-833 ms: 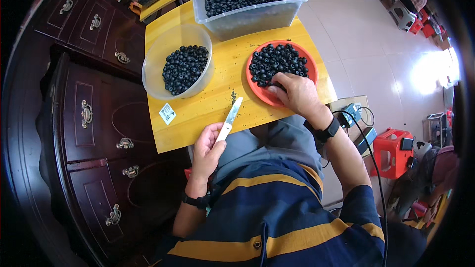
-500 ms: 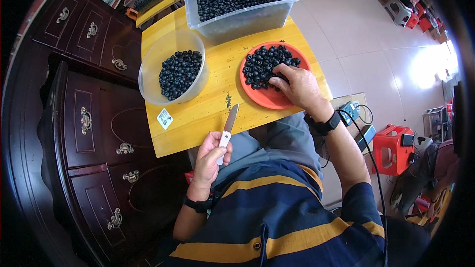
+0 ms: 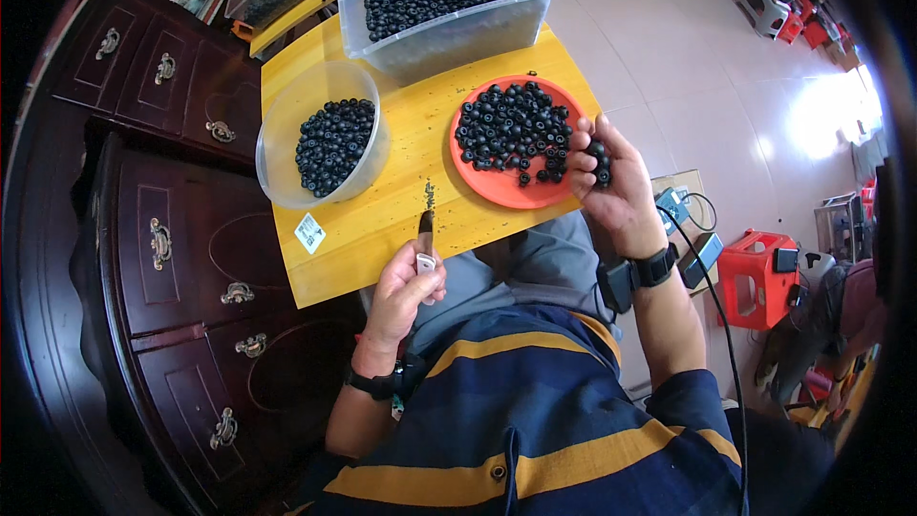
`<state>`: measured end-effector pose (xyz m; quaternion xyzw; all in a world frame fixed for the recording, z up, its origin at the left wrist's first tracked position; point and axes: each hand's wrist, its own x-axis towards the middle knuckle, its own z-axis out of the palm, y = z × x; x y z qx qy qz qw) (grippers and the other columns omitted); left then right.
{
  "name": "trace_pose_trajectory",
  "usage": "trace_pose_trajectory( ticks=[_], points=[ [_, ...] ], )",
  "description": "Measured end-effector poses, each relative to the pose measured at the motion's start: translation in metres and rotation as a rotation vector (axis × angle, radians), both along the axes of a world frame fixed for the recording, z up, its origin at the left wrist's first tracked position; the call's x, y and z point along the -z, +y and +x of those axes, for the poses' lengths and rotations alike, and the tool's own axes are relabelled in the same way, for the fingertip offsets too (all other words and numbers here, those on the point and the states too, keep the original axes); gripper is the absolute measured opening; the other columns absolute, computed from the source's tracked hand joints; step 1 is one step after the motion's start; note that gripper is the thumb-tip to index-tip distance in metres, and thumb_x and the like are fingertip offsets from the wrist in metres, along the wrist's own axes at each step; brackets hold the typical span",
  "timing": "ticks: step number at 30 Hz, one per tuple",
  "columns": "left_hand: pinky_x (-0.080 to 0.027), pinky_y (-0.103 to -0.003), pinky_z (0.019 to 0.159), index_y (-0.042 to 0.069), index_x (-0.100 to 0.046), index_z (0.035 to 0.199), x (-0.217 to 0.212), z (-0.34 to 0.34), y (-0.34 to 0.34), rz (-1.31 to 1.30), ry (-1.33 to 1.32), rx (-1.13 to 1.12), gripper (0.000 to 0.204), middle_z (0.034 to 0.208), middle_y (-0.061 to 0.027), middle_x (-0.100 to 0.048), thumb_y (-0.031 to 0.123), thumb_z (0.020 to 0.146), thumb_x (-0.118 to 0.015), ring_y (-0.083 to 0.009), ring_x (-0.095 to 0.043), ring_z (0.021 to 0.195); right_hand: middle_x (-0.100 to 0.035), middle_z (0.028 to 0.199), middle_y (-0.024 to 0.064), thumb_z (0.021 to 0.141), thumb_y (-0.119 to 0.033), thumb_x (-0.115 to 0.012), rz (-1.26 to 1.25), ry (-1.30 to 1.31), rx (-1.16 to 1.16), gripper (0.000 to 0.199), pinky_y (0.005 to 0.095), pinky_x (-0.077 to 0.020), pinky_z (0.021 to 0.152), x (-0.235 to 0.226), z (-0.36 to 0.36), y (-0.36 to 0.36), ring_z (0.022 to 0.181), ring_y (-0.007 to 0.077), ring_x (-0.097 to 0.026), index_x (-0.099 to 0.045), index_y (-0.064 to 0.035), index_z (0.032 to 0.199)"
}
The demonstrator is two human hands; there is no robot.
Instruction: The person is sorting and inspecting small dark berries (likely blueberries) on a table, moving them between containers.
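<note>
My left hand (image 3: 406,294) is closed round the white handle of a small knife (image 3: 426,241), its blade pointing away over the table's near edge. At the right rim of a round orange-red plate (image 3: 521,193), my right hand (image 3: 616,186) is turned palm up. Its fingers curl over several small round black pieces (image 3: 599,164), bead-like, with ring-shaped ends. More of these black pieces (image 3: 511,124) lie heaped on the plate, a few loose near its front. A round translucent tub (image 3: 272,148) to the left holds more of them.
A large clear bin (image 3: 458,38) full of black pieces stands on the yellow wooden table (image 3: 382,220). Small dark scraps (image 3: 429,195) and a white label (image 3: 309,233) lie there too. Dark wooden drawers (image 3: 158,258) border the left. A red stool (image 3: 755,277) and cables are at right.
My right hand has lifted from the heap, moved right and turned palm up with black pieces in it. The knife has tilted, its blade now more upright and slightly lower.
</note>
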<state>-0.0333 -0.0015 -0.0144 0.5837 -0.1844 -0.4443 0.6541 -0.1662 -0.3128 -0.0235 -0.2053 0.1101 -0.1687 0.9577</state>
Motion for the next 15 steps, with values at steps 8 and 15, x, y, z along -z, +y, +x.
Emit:
trace_pose_trajectory(
  ticks=[8,15],
  points=[
    [-0.041,-0.019,0.059,0.006,-0.060,0.090,-0.023,-0.007,-0.045,0.113,-0.317,0.162,0.014,0.071,0.0070,-0.054,0.014,0.093,-0.071,-0.0021,-0.050,0.063,-0.060,0.133,0.0187,0.106,-0.033,-0.049,0.567,-0.096,-0.024,0.038,0.0433,-0.0528,0.098,-0.006,-0.024,0.071,0.115,0.0294,-0.062,-0.061,-0.0022,0.124],
    [-0.049,-0.025,0.056,0.004,-0.066,0.098,-0.039,-0.041,-0.085,-0.040,-0.755,0.217,0.020,0.078,-0.0018,-0.069,0.010,0.085,-0.079,-0.0053,-0.062,0.062,-0.061,0.132,0.0183,0.104,-0.032,-0.053,0.519,-0.014,-0.005,0.031,0.0490,-0.0516,0.099,-0.007,-0.021,0.095,0.118,0.0319,-0.061,-0.065,-0.0046,0.112]
  ],
)
